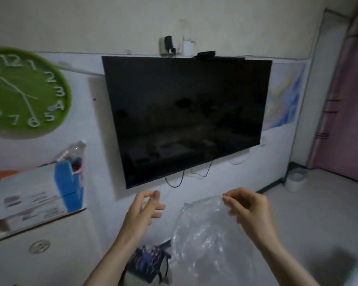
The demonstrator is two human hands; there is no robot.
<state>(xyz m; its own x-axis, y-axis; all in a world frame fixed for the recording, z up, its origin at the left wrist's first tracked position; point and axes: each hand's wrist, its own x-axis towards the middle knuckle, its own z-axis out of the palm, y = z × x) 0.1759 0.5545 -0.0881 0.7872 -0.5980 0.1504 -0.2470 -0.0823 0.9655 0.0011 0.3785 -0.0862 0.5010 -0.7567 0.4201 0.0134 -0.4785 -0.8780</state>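
Observation:
A clear, crinkled plastic bag (207, 236) hangs in the air in front of me, low in the view. My right hand (248, 207) pinches its upper edge between thumb and fingertips. My left hand (145, 209) is raised a little to the left of the bag, with its fingers loosely spread and nothing in them. It does not touch the bag.
A dark wall-mounted television (184, 116) faces me, cables hanging below it. A green clock (23, 91) hangs at the left above a white fridge (39, 248) bearing a box (27, 195). A dark patterned bag (149, 263) sits on the floor. A white bin (296, 180) stands by pink curtains (347, 100).

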